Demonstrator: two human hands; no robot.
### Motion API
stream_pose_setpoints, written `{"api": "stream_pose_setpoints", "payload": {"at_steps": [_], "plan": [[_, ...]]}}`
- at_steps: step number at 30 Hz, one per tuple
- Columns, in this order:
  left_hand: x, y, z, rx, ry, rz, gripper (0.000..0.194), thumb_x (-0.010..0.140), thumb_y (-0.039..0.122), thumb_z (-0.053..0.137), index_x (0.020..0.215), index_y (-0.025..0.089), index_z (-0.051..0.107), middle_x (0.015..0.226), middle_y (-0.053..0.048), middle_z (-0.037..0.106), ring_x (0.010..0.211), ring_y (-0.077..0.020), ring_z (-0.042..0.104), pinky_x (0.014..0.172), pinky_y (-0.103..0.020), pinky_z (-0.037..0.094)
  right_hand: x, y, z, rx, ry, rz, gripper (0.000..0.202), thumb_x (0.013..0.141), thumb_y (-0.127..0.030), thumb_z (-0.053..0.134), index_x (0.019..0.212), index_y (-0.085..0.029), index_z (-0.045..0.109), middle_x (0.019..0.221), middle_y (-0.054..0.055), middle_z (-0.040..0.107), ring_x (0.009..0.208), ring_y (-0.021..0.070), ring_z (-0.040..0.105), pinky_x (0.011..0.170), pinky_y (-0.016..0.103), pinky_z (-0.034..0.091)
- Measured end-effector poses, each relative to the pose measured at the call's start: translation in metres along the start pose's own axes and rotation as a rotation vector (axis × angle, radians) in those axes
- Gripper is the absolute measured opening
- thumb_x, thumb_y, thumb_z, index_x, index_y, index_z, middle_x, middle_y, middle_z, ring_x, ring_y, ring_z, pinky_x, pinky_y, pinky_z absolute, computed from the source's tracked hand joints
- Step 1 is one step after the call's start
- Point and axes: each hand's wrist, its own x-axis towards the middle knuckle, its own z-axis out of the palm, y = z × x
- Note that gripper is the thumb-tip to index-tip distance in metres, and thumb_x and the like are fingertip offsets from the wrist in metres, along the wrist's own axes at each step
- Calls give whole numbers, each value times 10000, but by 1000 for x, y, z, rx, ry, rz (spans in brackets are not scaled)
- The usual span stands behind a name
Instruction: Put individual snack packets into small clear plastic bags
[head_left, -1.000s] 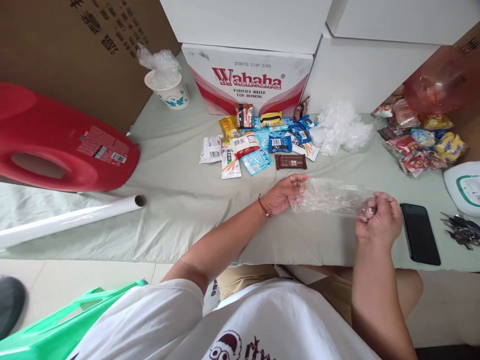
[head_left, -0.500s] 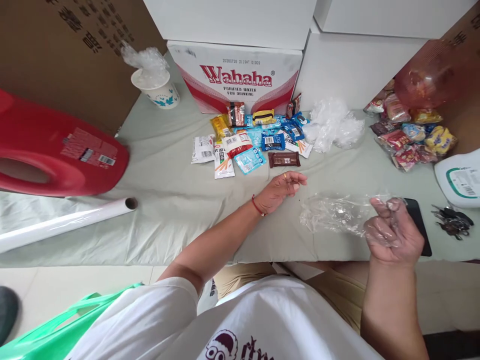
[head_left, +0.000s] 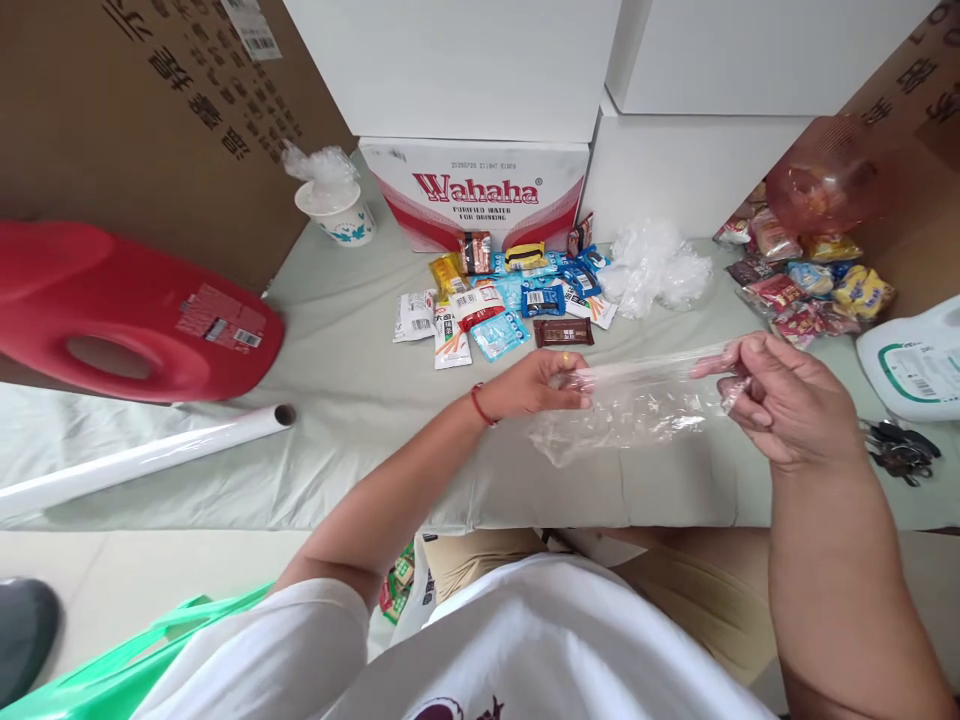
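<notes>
A thin clear plastic bag (head_left: 637, 400) is stretched between my two hands above the cloth-covered table, its upper edge taut and its crinkled body hanging lower. My left hand (head_left: 536, 385), with a ring and a red wrist cord, is closed on the bag's left end. At the other end, the thumb and fingers of my right hand (head_left: 791, 400) pinch the rim. Just beyond the bag lies a group of wrapped snacks (head_left: 487, 300), with a brown-wrapped bar (head_left: 563, 332) nearest my left hand. A crumpled heap of clear plastic (head_left: 660, 270) lies beside the snacks.
A Wahaha carton (head_left: 480, 195) and white boxes stand behind. On the left are a red jug (head_left: 150, 310), a film roll (head_left: 150, 455) and a paper cup (head_left: 337, 215) stuffed with plastic. Bagged snacks (head_left: 810, 275), a white bottle (head_left: 915, 360) and keys (head_left: 902, 450) are on the right.
My left hand, empty before, has taken hold of the bag's left end. My right hand has moved slightly up and changed its grip, and the bag's edge is now drawn tight.
</notes>
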Motion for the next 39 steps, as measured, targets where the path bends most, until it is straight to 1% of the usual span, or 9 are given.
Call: {"api": "stream_pose_setpoints", "payload": {"at_steps": [6,9,12,18,20,22,25,32,39], "plan": [[-24,28,-54,598,125,28,156,803,299,735,841,176,647,725,38,527,687,-123,502,707,-273,418,17,16,7,-534,-471,3,502,747,-553,847,1079,-215,682,826,41,732,695,160,635,619,262,465],[-38,50,-62,995,312,221,104,865,243,654,792,195,599,765,-2,567,815,-187,537,828,-345,432,18,19,13,-795,-277,-274,317,901,-530,689,854,-216,706,781,28,689,677,150,579,645,280,449],[-56,62,-51,1241,486,402,159,928,228,608,780,208,554,770,-16,594,867,-214,551,880,-396,410,16,25,16,-702,-90,-424,276,921,-507,687,1027,-255,719,971,38,716,726,148,565,699,294,487],[-79,37,-4,1427,380,636,175,1010,154,500,876,236,577,751,7,623,903,-178,613,949,-395,421,29,50,46,-349,-264,-347,1218,705,-544,891,1654,-452,131,1663,100,338,752,123,522,685,314,553],[-86,21,7,1511,292,632,187,1034,158,491,906,242,598,790,14,657,978,-164,628,1034,-382,410,34,55,56,-301,-354,-330,1164,764,-541,850,1666,-432,121,1515,95,520,717,123,524,671,304,539],[-97,3,14,1570,229,615,177,1036,150,510,923,239,614,810,25,677,1032,-152,631,1097,-363,390,35,60,60,-359,-474,-358,841,851,-514,777,1592,-366,406,1189,56,679,730,141,565,696,297,525],[-119,-21,20,1582,215,539,161,1022,147,531,958,236,649,814,20,690,1046,-157,638,1146,-370,368,29,71,55,-546,-560,-457,259,968,-432,627,1099,-266,775,936,48,669,781,164,622,711,291,502],[-176,-51,31,1335,256,51,296,978,169,493,1093,311,726,930,-34,756,1158,-220,671,1165,-461,378,-10,116,20,-727,-405,-395,277,999,-357,500,949,-255,753,953,67,669,796,181,636,716,338,517],[-191,-50,46,1136,353,50,402,859,309,552,1216,278,736,1027,-73,766,1254,-321,627,1271,-619,140,-8,125,38,-736,-109,-285,479,978,-538,542,1341,-236,618,1148,113,685,1084,270,594,903,415,521]]}}
